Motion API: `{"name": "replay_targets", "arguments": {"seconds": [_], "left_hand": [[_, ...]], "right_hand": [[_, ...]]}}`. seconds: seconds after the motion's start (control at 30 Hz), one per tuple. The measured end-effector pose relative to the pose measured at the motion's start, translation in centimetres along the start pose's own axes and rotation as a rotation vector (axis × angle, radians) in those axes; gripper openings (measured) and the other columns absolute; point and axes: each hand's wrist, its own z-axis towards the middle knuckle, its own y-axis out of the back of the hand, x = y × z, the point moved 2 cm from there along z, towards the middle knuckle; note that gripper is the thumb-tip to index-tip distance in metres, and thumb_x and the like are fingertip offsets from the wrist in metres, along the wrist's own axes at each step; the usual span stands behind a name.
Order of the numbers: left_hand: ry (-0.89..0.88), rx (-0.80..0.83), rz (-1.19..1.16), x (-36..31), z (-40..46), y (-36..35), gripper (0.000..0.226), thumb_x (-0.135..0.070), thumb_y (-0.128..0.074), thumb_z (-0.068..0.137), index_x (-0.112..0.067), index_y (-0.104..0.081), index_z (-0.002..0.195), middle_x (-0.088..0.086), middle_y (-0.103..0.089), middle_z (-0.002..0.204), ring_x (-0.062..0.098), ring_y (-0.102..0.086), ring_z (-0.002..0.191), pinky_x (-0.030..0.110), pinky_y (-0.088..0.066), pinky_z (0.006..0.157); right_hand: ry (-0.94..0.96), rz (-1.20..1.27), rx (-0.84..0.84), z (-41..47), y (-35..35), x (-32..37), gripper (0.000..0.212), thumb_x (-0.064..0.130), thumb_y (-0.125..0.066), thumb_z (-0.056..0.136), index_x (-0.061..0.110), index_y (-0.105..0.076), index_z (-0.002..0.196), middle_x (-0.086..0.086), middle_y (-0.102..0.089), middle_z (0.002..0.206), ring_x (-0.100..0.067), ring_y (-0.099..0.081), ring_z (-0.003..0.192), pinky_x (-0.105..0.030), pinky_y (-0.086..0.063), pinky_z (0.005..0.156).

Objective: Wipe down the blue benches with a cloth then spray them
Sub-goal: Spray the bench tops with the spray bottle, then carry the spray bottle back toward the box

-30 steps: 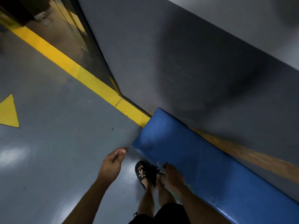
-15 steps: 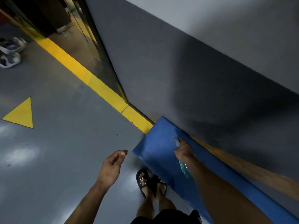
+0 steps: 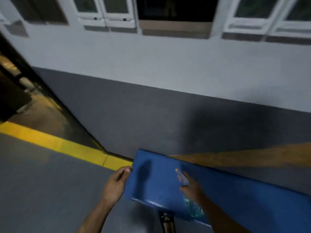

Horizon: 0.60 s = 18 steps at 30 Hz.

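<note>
Right hand (image 3: 191, 186): fingers curl round the neck of a spray bottle (image 3: 193, 207), so we read a firm grip. The nozzle (image 3: 180, 176) has an orange tip and points up-left over the bench; the clear greenish body hangs below the wrist, over the bench's front edge. Frame is motion-blurred, so we cannot tell which finger sits on the trigger.

Left hand (image 3: 116, 184): fingers loosely curled, close together, holding nothing. The fingertips hover just beside the bench's left end; we cannot tell whether they touch it.

The blue bench (image 3: 159, 182) runs from lower centre out to the lower right, set against the wall (image 3: 151, 115), which is dark grey below and pale grey above. A brown strip (image 3: 244, 157) lies between bench and wall. The front edge looks glossy.

We see 1 sandalled foot (image 3: 167, 221) on the grey floor (image 3: 42, 174) below the bench edge. A yellow line (image 3: 58, 145) crosses the floor at left, in front of a dark doorway (image 3: 25, 101). White-framed windows (image 3: 104, 12) sit at the top.
</note>
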Motion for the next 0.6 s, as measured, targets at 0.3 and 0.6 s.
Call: {"name": "replay_targets", "arguments": {"seconds": [0.3,0.6], "left_hand": [[-0.163,0.317,-0.019,-3.1,-9.0,-13.1,0.021,-0.027,-0.055,0.097,-0.034,-0.075,0.096,-0.021,-0.073,0.102,-0.003,-0.065,0.099,0.02,-0.049,0.086],[-0.269,0.615,0.128,-10.1,-19.9,-31.2,0.023,-0.024,-0.054,0.098,-0.032,-0.076,0.095,-0.019,-0.074,0.1,-0.001,-0.067,0.096,0.026,-0.051,0.089]], "right_hand": [[0.05,0.257,-0.484,-20.4,8.2,-0.9,0.037,0.019,-0.064,0.075,0.041,-0.061,0.104,0.003,-0.067,0.094,-0.018,-0.065,0.082,-0.033,-0.053,0.066],[0.047,0.538,-0.836,-38.5,18.1,-12.9,0.026,-0.001,-0.063,0.086,0.018,-0.069,0.104,-0.002,-0.065,0.082,-0.016,-0.061,0.075,-0.031,-0.052,0.068]]}}
